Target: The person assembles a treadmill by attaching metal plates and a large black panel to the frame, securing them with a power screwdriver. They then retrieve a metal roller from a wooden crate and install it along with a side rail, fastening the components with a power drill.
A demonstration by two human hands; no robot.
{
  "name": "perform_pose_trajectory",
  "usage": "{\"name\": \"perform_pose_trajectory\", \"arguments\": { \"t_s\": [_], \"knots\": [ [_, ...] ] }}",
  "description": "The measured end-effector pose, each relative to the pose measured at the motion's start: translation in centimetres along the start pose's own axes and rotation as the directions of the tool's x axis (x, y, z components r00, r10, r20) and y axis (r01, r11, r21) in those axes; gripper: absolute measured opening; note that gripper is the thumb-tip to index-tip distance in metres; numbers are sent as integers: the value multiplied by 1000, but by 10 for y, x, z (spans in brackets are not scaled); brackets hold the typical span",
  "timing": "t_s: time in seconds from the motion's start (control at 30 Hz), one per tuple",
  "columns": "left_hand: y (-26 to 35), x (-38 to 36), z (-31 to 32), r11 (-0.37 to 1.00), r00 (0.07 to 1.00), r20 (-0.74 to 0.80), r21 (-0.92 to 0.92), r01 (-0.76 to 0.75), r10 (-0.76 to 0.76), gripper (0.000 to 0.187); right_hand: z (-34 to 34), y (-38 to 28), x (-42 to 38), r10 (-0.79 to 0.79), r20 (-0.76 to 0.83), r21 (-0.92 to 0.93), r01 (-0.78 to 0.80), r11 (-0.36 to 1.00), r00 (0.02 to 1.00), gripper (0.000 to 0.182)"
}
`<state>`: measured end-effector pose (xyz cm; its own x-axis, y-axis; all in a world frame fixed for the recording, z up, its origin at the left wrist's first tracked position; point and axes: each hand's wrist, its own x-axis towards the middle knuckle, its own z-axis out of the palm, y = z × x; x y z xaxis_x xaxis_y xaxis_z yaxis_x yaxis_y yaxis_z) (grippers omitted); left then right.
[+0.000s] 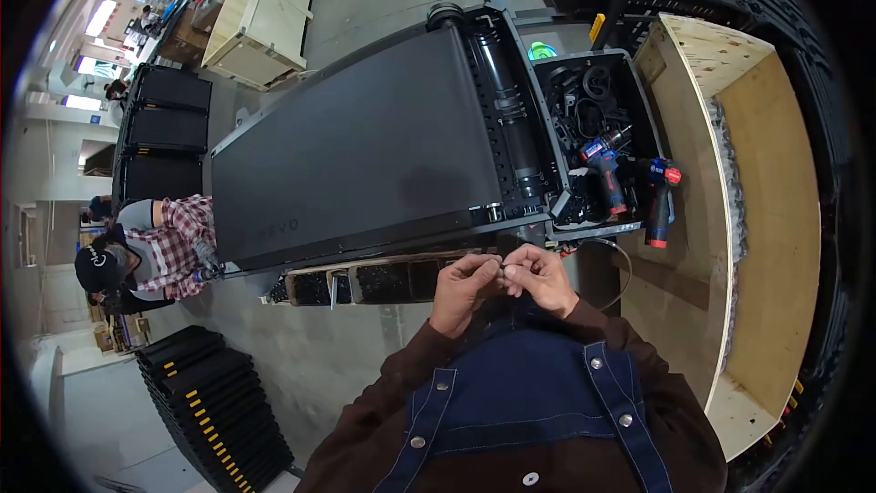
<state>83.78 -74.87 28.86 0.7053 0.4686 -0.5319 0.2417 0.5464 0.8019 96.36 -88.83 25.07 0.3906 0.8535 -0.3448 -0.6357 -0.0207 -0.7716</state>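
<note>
My left hand [464, 290] and my right hand [543, 281] meet in front of my chest, fingertips pinched together. Between them is something small, too tiny to name. Just beyond the hands lies the near edge of a long black treadmill deck [356, 141], with pale lettering near its left corner. At its right end, a silver and black cylinder [494, 64] and rollers are exposed. Below the deck's near side runs a row of open bins [385, 281] with small dark parts inside.
A black tray [639, 82] of cables and parts sits at right, with a red-and-blue cordless drill [606, 169] and another power tool [661, 201]. Beyond stands an open wooden crate [776, 183]. A co-worker in plaid [164, 246] works at the far left end. Black panels [214, 402] are stacked lower left.
</note>
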Motion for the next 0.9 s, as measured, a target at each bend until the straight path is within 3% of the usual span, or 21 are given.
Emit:
{"name": "perform_pose_trajectory", "arguments": {
  "t_s": [0.07,0.1,0.17,0.2,0.3,0.43,0.47,0.5,0.53,0.6,0.73,0.8,0.9],
  "knots": [
    [6,9,-5,880,936,251,-347,324,-246,27,3,-12,-1,-125,-18,-173,120,978,992,9],
    [10,13,-4,882,935,252,-339,327,-249,27,2,-18,-2,-130,-22,-167,124,978,991,9],
    [16,16,-1,788,859,386,-385,480,-335,28,2,-27,-5,-335,20,-442,309,842,942,7],
    [14,16,0,787,857,382,-380,486,-345,28,2,-26,-5,-333,13,-434,305,847,943,7],
    [5,21,7,950,976,201,-277,142,-87,20,0,-29,0,-300,-51,-397,256,881,953,8],
    [7,20,15,970,988,155,-243,13,25,18,3,-36,4,-304,-39,-348,272,897,952,8],
    [11,17,18,981,978,87,25,-191,188,17,2,-34,5,-295,-34,-363,263,894,955,8],
    [13,15,20,885,933,67,299,-357,354,16,2,-33,6,-282,-31,-376,251,892,959,8],
    [12,14,22,886,935,69,303,-352,348,16,3,-31,6,-281,-36,-372,248,895,959,8],
    [9,13,26,790,878,52,415,-452,475,18,7,-34,8,-196,-68,-283,170,944,978,9],
    [9,17,19,772,880,86,445,-454,468,20,10,-36,9,-73,-112,-169,54,984,991,11],
    [9,18,17,812,896,106,387,-436,430,21,7,-37,9,183,-63,114,-175,978,981,12],
    [10,21,21,861,924,85,339,-379,373,20,7,-44,9,234,-58,203,-218,955,971,13]
  ]
}}
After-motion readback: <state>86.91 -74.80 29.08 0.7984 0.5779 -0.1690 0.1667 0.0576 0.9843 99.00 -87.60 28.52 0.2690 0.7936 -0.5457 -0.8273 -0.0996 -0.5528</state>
